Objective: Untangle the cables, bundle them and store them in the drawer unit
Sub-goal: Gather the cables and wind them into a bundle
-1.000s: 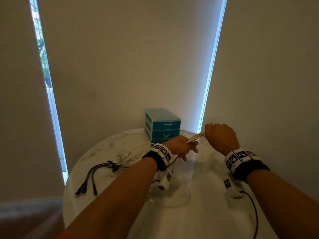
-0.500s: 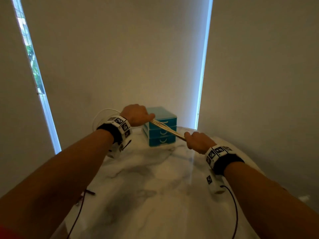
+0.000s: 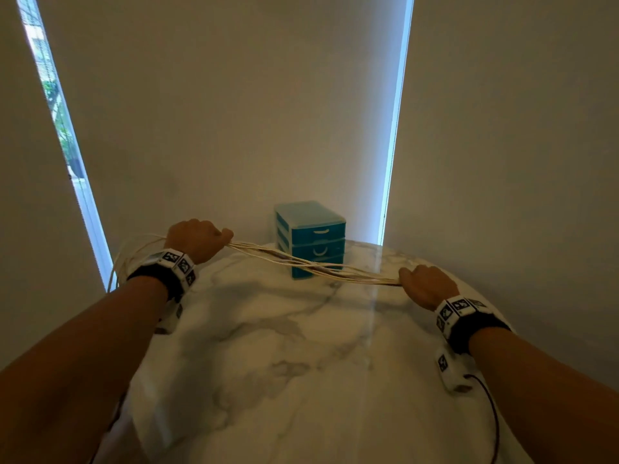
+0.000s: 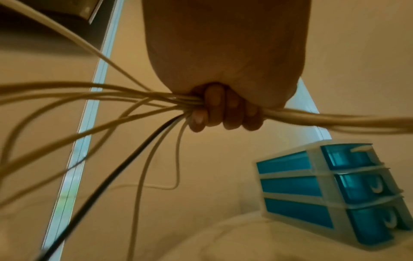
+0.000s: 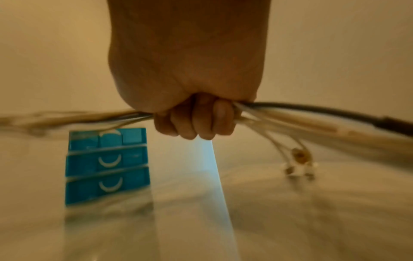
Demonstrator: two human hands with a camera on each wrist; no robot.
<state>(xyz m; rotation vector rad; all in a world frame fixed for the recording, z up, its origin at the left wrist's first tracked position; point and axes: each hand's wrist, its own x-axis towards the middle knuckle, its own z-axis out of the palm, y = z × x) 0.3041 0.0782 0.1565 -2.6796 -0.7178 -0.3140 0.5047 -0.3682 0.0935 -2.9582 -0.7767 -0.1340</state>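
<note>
A bunch of white cables (image 3: 311, 264) stretches taut above the marble table (image 3: 301, 356) between my two fists. My left hand (image 3: 197, 241) grips one end at the upper left; loose white loops and one black cable (image 4: 107, 178) trail behind it. My right hand (image 3: 425, 284) grips the other end, lower at the right; connector ends (image 5: 299, 162) and a black cable (image 5: 335, 111) hang past it. The blue three-drawer unit (image 3: 310, 242) stands at the table's far edge behind the cables, with its drawers closed.
Blinds cover the windows behind the table, with bright strips of light at the left (image 3: 60, 135) and the right (image 3: 395, 122). The round table's edge curves close on both sides. A thin black wire (image 3: 492, 416) runs from my right wristband.
My hands have pulled apart, left going up and left, right going down and right. The cable bunch, short between them before, now spans wide. The black cables no longer lie on the table.
</note>
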